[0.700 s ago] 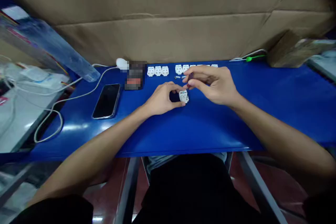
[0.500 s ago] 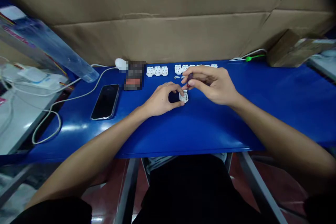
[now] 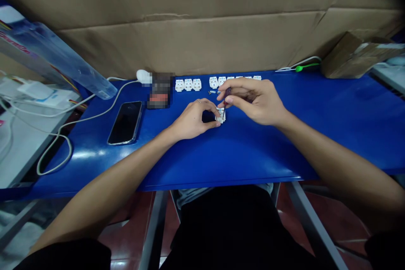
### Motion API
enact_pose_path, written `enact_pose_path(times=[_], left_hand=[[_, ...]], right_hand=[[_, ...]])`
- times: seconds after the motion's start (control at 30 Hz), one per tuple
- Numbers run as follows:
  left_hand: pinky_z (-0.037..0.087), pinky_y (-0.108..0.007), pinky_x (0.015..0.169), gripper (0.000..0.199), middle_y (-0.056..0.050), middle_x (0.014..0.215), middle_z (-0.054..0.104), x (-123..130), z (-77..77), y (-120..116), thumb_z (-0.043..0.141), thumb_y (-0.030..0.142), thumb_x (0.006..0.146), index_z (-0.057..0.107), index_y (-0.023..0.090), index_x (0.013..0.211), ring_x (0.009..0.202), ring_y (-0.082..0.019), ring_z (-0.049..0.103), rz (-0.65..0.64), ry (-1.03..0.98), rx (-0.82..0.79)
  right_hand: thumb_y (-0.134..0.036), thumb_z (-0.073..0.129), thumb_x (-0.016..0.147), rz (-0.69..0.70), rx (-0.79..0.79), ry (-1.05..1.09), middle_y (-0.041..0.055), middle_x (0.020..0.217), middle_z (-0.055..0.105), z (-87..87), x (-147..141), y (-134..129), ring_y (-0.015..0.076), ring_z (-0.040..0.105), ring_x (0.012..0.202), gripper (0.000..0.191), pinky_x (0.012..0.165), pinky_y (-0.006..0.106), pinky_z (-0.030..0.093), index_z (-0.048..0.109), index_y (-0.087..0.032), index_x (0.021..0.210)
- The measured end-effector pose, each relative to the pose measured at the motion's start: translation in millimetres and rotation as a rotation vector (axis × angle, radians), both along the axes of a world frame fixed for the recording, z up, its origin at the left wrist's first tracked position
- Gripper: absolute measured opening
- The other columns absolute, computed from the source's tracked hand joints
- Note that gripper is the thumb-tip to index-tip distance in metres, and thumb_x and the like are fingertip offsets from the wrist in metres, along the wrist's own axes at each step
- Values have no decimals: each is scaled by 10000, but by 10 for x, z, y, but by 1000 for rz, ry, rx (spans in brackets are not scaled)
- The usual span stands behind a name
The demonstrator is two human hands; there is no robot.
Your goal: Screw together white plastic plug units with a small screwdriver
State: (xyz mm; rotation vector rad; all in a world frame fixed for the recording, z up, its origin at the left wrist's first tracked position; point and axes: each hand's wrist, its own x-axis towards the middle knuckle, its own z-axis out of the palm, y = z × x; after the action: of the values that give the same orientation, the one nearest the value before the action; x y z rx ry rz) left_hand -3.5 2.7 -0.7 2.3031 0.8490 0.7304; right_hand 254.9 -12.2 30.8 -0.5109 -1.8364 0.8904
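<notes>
My left hand grips a small white plug by its side, holding it upright on the blue table. My right hand pinches a small screwdriver with a dark red handle, and its thin shaft points down into the top of the plug. Just behind my hands lie several tiny metal parts. Two rows of white plugs stand along the table's far side, the left group and the right group, the latter partly hidden behind my right hand.
A black smartphone lies to the left, beside a pixelated object and a white cable. A green-handled screwdriver and a cardboard box sit at the far right. Cardboard sheeting stands behind the table.
My right hand has brought the screwdriver's tip down to the top of the plug. The whole view has shifted slightly as my head moved.
</notes>
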Motion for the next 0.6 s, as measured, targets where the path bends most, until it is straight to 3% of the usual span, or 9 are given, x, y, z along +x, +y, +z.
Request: enact_pose_path(times=[0.6], left_hand=[[531, -579, 1230, 101, -38, 1205, 891, 23, 1, -18, 905, 336, 956, 833, 271, 988, 1249, -312, 783, 3, -1, -4]], right_hand=[[-342, 826, 1109, -4, 30, -28, 38, 1177, 883, -15, 4, -2, 167, 903, 969, 284, 899, 279, 753, 837, -235, 1372]])
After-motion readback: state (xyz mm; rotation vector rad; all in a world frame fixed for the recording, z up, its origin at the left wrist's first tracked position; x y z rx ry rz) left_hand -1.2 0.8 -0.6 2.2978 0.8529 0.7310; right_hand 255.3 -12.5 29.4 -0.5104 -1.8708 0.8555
